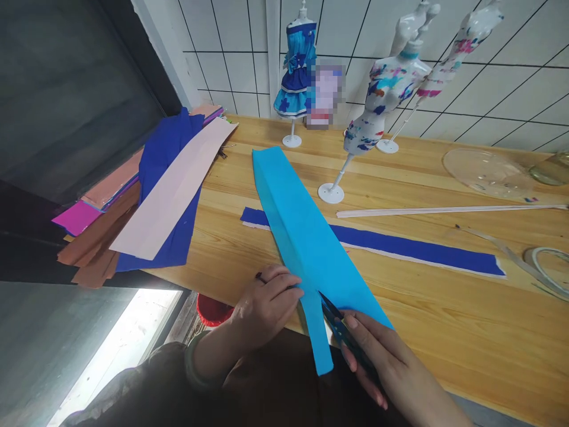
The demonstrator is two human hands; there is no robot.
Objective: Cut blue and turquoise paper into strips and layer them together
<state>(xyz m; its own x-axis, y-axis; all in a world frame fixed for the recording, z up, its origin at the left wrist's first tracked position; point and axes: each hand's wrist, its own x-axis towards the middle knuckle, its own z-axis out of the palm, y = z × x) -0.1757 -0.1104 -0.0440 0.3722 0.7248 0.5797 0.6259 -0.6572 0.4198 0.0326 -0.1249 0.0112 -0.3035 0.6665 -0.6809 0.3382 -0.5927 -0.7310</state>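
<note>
A long bright blue sheet of paper (306, 219) lies slanting across the wooden table's near edge. My left hand (269, 296) grips its left edge, fingers bent over it. In my right hand (382, 350) is a pair of dark scissors (349, 338), with the blades in the blue paper. A narrow strip is partly cut away along the left side and hangs past the table's edge. Beneath the sheet runs a dark blue strip (413, 246) with a pale lower border, its middle covered by the sheet.
Coloured sheets (173, 184) are piled at the left. Behind stand a small dress form in a blue dress (302, 71) and paint-spattered forms (382, 101). A pale strip (427, 212), a clear plate (484, 172) and a tape roll (551, 267) lie right. A red bin (213, 311) stands below.
</note>
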